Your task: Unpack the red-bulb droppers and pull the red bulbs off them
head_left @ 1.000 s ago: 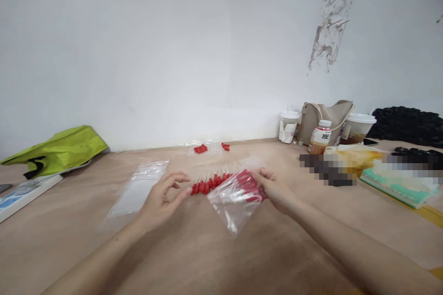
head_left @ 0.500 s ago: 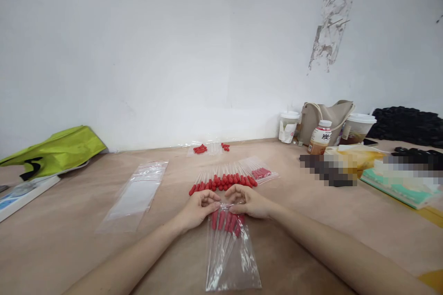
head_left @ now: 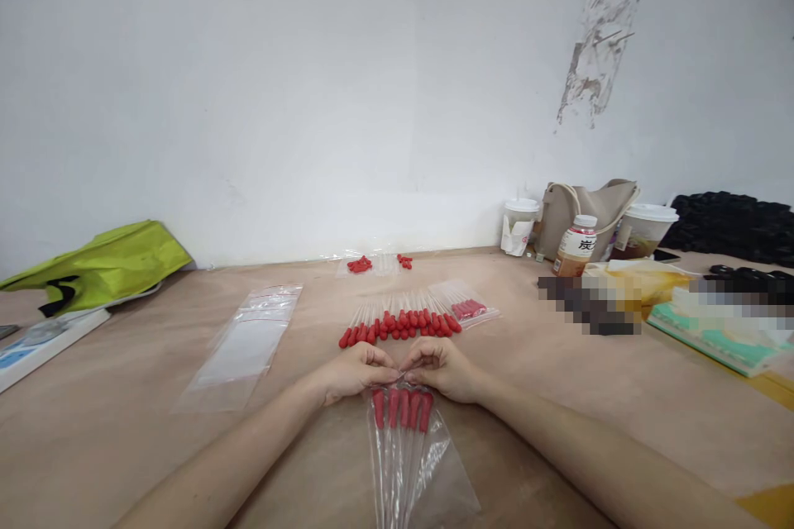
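Pinching the clear bag [head_left: 456, 471] at its top edge, your left hand [head_left: 358, 372] and right hand [head_left: 445, 368] nearly meet fingertip to fingertip in the head view. Each grip appears clasped on the plastic, thumb against fingers, though the exact contact of the fingertips is too small to tell. The bag lies on the counter [head_left: 142, 430] directly on your side of both hands, its long axis running from your fingers back toward you. Neither hand is clearly nearer; they flank the top edge about evenly. Inside, five red-bulbed pieces [head_left: 404, 409] lie side by side, bulbs at your hands, thin stems trailing toward you and out of the bottom of the view, so you cannot see where they end.

Just beyond your knuckles sits a row of loose red-bulbed droppers [head_left: 406, 322], the nearest limit on forward movement, with a filled bag [head_left: 470, 310] at its right end. Flat bags [head_left: 248, 339] lie well apart to your left. To your right, brown counter surface stretches from your forearm to the bottle [head_left: 574, 246] and the green packet [head_left: 700, 337]. The counter's near edge is out of sight.
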### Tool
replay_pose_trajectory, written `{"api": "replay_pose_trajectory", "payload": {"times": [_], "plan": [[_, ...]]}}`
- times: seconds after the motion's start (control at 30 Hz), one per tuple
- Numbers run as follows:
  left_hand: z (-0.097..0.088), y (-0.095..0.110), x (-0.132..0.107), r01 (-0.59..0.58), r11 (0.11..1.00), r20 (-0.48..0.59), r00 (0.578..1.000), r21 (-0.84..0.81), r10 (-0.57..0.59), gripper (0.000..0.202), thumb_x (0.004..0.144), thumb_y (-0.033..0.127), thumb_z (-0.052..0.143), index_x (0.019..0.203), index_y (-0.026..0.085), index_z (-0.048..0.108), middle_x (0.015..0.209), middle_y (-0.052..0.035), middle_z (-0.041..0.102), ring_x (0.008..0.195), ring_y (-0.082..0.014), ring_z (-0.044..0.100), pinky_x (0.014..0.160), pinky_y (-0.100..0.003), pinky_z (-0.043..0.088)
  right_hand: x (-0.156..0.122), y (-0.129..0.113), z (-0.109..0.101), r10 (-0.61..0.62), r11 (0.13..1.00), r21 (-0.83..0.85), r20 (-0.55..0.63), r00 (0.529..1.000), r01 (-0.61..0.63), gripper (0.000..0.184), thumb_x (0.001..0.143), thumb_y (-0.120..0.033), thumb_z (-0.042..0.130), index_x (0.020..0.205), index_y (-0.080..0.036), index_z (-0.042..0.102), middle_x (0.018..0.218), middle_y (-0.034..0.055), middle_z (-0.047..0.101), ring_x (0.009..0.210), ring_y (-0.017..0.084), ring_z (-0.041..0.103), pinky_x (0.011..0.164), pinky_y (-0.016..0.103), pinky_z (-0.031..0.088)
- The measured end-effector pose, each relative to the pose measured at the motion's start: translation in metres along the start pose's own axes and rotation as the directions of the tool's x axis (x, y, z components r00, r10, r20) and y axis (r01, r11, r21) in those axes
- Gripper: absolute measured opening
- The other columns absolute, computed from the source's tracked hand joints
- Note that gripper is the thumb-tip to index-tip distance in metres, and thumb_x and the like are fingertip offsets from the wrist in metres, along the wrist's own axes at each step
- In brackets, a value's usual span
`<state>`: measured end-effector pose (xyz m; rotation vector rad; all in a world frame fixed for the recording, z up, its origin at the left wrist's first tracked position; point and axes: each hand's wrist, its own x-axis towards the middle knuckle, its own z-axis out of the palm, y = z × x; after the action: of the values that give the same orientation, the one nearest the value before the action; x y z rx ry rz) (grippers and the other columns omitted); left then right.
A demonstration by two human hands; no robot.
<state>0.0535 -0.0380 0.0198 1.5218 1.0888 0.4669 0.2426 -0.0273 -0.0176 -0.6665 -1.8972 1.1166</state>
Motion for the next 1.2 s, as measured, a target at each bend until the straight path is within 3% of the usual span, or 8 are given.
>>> {"api": "replay_pose_trajectory", "payload": {"times": [0.2, 0.43, 0.63, 0.83, 1.03, 1.2], "plan": [[0.000, -0.003, 0.003, -0.015, 0.999, 0.013, 1.000, 0.034, 0.015, 0.032, 0.062, 0.044, 0.064, 0.060, 0.012, 0.063, 0.052, 0.0030, 0.053, 0.047, -0.0066, 0.039, 0.046, -0.020, 0.025, 0.001, -0.004, 0.003, -0.003, 0.993, -0.116, -0.037, 0.999, -0.001, 0.015, 0.065, -0.033, 0.068, 0.068, -0.018, 0.067, 0.066, 0.0004, 0.060, 0.063, 0.012, 0.053, 0.058, 0.023, 0.043], [0.001, -0.001, 0.004, 0.011, 1.000, 0.014, 1.000, -0.003, -0.011, 0.026, 0.063, 0.035, 0.061, 0.052, 0.013, 0.055, 0.045, 0.0053, 0.044, 0.041, -0.0047, 0.028, 0.041, -0.020, 0.018, -0.001, -0.010, 0.012, 0.077, 0.968, -0.234, -0.082, 0.994, -0.094, 0.006, 0.068, -0.011, 0.058, 0.066, -0.016, 0.059, 0.064, -0.0016, 0.057, 0.059, 0.010, 0.050, 0.054, 0.021, 0.039], [0.005, 0.000, 0.003, -0.048, 0.995, -0.011, 0.999, 0.091, 0.049, 0.030, 0.062, 0.033, 0.059, 0.044, 0.015, 0.043, 0.041, 0.0076, 0.033, 0.040, -0.0042, 0.022, 0.041, -0.021, 0.014, -0.002, -0.018, 0.017, 0.104, 0.945, -0.306, -0.066, 0.992, -0.119, 0.008, 0.071, -0.010, 0.054, 0.066, -0.017, 0.056, 0.067, -0.0017, 0.055, 0.063, 0.010, 0.049, 0.059, 0.021, 0.039], [0.011, -0.004, 0.004, -0.076, 0.991, -0.079, 0.993, 0.109, 0.085, 0.027, 0.063, 0.028, 0.053, 0.044, 0.016, 0.038, 0.042, 0.0073, 0.033, 0.042, -0.0049, 0.023, 0.042, -0.021, 0.016, -0.003, -0.019, 0.016, 0.082, 0.958, -0.275, -0.024, 0.996, -0.085, 0.010, 0.069, -0.009, 0.054, 0.062, -0.016, 0.053, 0.070, -0.0014, 0.054, 0.066, 0.011, 0.049, 0.062, 0.022, 0.038], [0.006, -0.007, 0.002, -0.089, 0.988, -0.079, 0.992, 0.129, 0.100, 0.032, 0.064, 0.038, 0.058, 0.047, 0.013, 0.045, 0.044, 0.0067, 0.038, 0.044, -0.0049, 0.026, 0.043, -0.020, 0.017, -0.002, -0.016, 0.010, 0.053, 0.996, -0.079, 0.018, 0.998, -0.052, 0.015, 0.074, -0.027, 0.056, 0.067, -0.016, 0.050, 0.068, -0.0015, 0.050, 0.063, 0.010, 0.046, 0.059, 0.022, 0.037], [0.000, -0.008, -0.003, -0.026, 0.999, -0.112, 0.993, 0.035, 0.030, 0.035, 0.061, 0.045, 0.063, 0.064, 0.012, 0.051, 0.051, 0.0047, 0.048, 0.044, -0.0060, 0.037, 0.043, -0.019, 0.023, -0.003, -0.010, 0.000, 0.118, 0.993, 0.036, -0.068, 0.991, -0.116, 0.032, 0.073, -0.041, 0.058, 0.091, -0.018, 0.045, 0.078, -0.0009, 0.051, 0.059, 0.007, 0.046, 0.054, 0.021, 0.037]]}}
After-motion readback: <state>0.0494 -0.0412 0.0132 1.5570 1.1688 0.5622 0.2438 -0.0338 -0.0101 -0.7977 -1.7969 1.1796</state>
